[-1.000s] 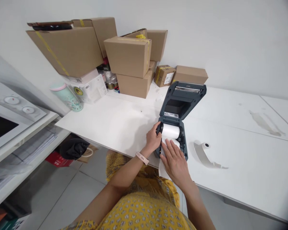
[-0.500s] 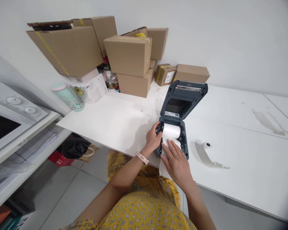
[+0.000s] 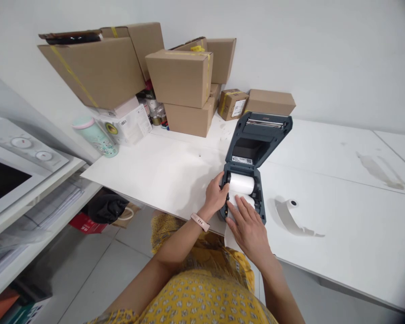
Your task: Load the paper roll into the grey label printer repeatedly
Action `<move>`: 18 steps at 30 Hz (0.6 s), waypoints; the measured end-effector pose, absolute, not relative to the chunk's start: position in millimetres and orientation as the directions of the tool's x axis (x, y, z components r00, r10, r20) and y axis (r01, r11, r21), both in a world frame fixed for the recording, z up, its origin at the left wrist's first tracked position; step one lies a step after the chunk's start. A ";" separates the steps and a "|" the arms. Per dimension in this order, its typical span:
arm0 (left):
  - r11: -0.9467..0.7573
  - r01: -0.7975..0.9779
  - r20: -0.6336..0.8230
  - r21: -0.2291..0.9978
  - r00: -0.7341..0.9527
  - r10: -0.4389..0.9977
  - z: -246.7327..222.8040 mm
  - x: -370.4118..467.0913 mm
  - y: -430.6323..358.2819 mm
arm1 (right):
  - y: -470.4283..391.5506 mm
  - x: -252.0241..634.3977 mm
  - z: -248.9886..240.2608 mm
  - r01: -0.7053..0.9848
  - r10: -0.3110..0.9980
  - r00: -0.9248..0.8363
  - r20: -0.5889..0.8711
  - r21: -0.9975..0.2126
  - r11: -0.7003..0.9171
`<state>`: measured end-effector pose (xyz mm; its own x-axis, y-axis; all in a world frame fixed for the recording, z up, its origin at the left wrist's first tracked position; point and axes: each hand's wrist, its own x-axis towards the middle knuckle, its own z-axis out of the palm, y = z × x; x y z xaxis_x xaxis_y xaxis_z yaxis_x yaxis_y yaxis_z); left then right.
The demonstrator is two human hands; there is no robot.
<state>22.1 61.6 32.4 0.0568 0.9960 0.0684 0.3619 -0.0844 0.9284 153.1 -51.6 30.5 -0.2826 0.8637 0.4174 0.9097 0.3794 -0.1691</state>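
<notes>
A dark grey label printer (image 3: 260,211) stands near the front edge of the white table with its lid (image 3: 273,144) raised. Inside it lies a white paper roll (image 3: 242,184), and a strip of its paper (image 3: 234,198) runs forward and hangs over the table edge. My left hand (image 3: 216,194) is closed around the printer's left side, the thumb on the inner rim. Flat on the paper strip at the printer's front rests my right hand (image 3: 248,225), fingers stretched out. The palm hides part of the strip and the printer's front.
To the right lies a small used roll (image 3: 292,204) with a curled paper tail. Stacked cardboard boxes (image 3: 178,78) stand against the wall, with a mint-green tumbler (image 3: 96,137) and a white box (image 3: 131,123) at the left. A microwave (image 3: 16,157) sits on a shelf at far left.
</notes>
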 end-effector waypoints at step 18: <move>-0.359 0.433 0.310 0.827 0.182 0.933 10.2 19.0 74.5 | -50.3 151.6 32.4 0.925 0.835 -0.304 0.458 -0.067 0.374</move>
<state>19.0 74.5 10.2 0.1820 0.9332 0.3100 0.4335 -0.3591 0.8265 151.6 -50.3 32.4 -0.3042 0.8354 0.4578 0.9251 0.3737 -0.0671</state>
